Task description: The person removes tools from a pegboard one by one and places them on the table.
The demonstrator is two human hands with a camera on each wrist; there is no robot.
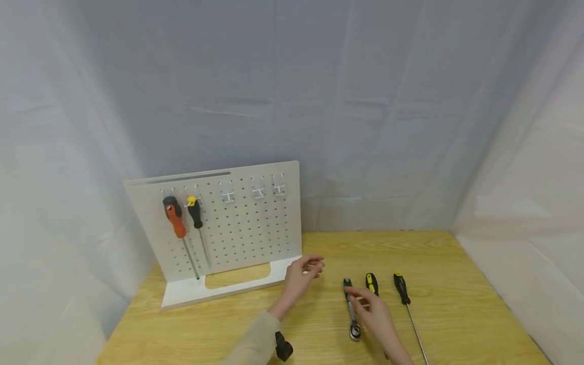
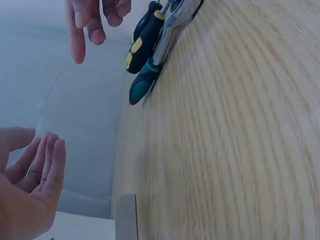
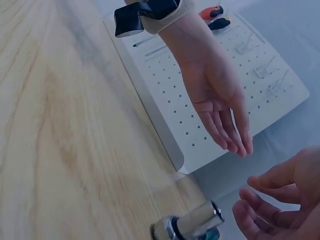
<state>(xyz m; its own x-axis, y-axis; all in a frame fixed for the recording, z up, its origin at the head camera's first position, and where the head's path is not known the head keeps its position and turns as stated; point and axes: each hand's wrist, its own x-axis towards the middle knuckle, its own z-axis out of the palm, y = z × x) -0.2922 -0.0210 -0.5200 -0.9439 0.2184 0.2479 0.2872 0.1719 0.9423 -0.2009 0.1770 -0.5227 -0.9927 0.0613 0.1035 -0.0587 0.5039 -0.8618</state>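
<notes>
My right hand is held over the table beside a ratchet wrench, its fingers loosely bent and nothing between them. The wrench has a green and black handle and a chrome head; in the head view a fingertip overlaps the handle. Close behind that hand lies a black and yellow screwdriver, its lower part mostly hidden. Farther right is a long black-handled screwdriver. Near the pegboard's right front corner my left hand hovers empty, fingers relaxed, as the right wrist view also shows.
A white pegboard stand occupies the left of the wooden table. An orange and black screwdriver and a black and yellow screwdriver hang on it. Three clear hooks hold nothing. Pale curtains surround the table.
</notes>
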